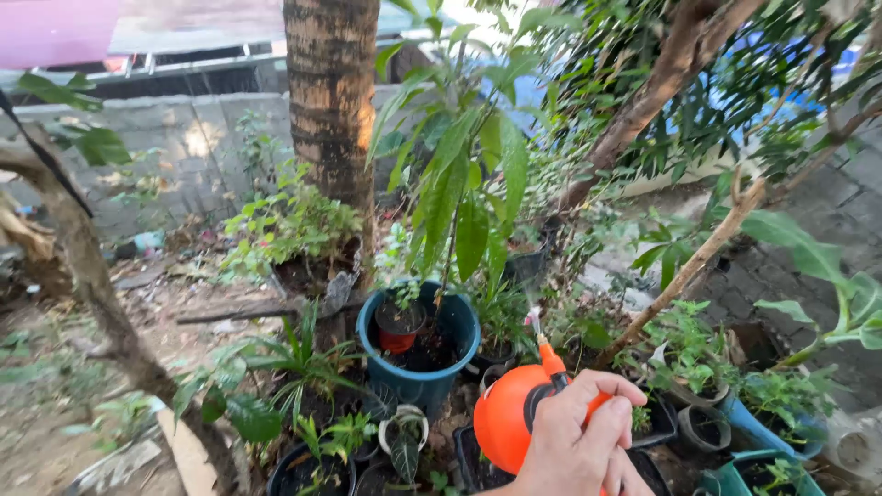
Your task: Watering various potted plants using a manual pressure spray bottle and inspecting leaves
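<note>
Gripping the smooth, round orange plastic spray bottle (510,418) low in the middle of the view, the right hand (579,441) clenches its fingers around the handle, nozzle aimed toward a blue plastic pot (418,344) of dark soil beside a rough tree trunk (331,101).

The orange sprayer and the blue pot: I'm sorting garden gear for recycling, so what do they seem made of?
Orange sprayer: apparently smooth, glossy moulded plastic, its rounded body catching a highlight. Blue pot: probably matte plastic, with a thin even rim and uniform colour, though the picture cannot confirm either.
</note>
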